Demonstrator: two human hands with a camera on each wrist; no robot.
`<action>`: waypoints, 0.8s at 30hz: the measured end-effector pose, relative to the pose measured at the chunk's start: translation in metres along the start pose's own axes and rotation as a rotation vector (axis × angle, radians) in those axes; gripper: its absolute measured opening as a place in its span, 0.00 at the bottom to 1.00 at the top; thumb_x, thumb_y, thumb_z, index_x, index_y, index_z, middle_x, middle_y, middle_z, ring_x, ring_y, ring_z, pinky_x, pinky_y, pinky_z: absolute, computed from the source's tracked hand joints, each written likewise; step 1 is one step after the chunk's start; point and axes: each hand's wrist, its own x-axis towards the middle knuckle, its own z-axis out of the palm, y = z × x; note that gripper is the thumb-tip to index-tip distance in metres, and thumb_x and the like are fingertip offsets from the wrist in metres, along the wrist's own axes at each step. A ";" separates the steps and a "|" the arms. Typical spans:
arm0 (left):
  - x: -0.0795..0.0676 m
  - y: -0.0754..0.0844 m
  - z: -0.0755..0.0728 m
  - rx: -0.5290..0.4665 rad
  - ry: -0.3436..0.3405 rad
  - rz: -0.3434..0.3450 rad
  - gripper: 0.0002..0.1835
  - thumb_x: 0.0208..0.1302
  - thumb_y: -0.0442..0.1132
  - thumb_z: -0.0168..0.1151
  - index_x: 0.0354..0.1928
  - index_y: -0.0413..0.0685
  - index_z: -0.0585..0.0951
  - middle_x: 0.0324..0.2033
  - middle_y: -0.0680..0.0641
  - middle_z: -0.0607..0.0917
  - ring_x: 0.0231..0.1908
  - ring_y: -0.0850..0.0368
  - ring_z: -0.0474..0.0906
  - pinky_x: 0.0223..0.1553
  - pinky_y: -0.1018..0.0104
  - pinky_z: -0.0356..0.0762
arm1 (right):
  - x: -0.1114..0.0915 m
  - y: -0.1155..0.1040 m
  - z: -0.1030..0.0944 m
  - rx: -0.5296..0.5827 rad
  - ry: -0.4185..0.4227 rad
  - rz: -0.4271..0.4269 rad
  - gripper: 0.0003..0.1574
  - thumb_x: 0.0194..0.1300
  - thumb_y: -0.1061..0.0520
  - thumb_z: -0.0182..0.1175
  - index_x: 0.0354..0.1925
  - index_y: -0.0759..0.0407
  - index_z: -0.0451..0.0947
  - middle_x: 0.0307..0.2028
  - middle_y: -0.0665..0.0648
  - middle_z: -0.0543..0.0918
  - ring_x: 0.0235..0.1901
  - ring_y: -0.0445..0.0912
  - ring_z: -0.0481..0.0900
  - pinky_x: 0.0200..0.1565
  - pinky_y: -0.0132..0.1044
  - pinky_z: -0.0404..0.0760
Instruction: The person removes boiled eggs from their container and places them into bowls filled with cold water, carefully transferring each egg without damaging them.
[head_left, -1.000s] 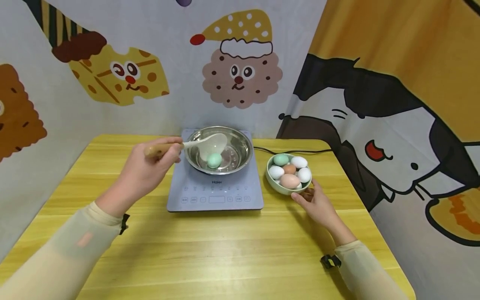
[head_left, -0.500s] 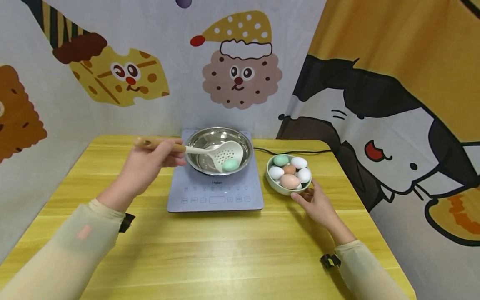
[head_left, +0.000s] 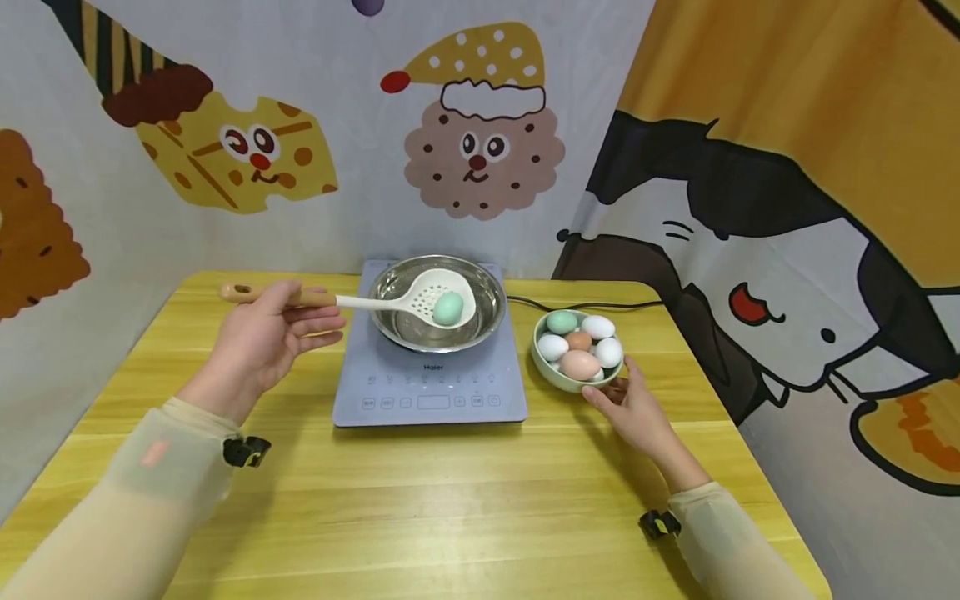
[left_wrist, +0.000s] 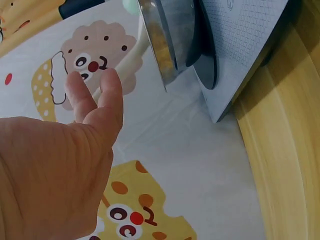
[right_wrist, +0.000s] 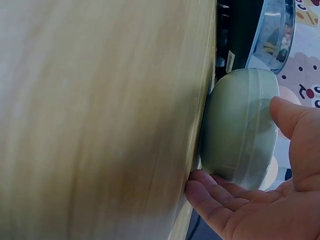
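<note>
In the head view my left hand holds a slotted spoon by its wooden handle, pinched at the thumb, the other fingers stretched out. A pale green egg lies in the spoon's perforated white head, which is over the shiny metal pan. My right hand grips the near right side of a light green bowl of several white, brown and green eggs. From the right wrist, the thumb is at the rim of the bowl and the fingers curl low against its side.
The pan stands on a flat Haier induction cooker at the back middle of the wooden table. A black cord runs right from the cooker behind the bowl. Behind the table hangs a cartoon-printed cloth.
The spoon head has risen from inside the pan with the green egg in it, after swinging right and then back left. My left hand has drawn leftward and turned palm up. The right hand stays put.
</note>
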 end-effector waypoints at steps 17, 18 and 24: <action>0.009 -0.002 0.070 0.028 0.020 0.065 0.20 0.86 0.43 0.43 0.54 0.33 0.78 0.37 0.45 0.93 0.38 0.54 0.94 0.51 0.56 0.93 | 0.000 0.006 -0.004 0.025 0.022 -0.015 0.66 0.78 0.36 0.61 0.86 0.63 0.31 0.76 0.79 0.66 0.72 0.69 0.74 0.70 0.64 0.79; 0.011 -0.004 0.079 0.047 0.022 0.066 0.20 0.86 0.43 0.43 0.56 0.32 0.77 0.37 0.45 0.93 0.38 0.55 0.94 0.51 0.56 0.93 | 0.000 0.006 -0.004 0.027 0.023 -0.016 0.66 0.78 0.36 0.61 0.86 0.64 0.31 0.76 0.79 0.66 0.72 0.69 0.74 0.70 0.63 0.79; 0.028 -0.023 0.125 0.119 0.030 0.059 0.21 0.84 0.43 0.45 0.61 0.32 0.77 0.41 0.42 0.92 0.38 0.55 0.93 0.53 0.53 0.92 | 0.000 0.005 -0.004 0.043 0.022 -0.016 0.67 0.78 0.37 0.62 0.86 0.65 0.31 0.74 0.80 0.69 0.71 0.69 0.76 0.69 0.62 0.80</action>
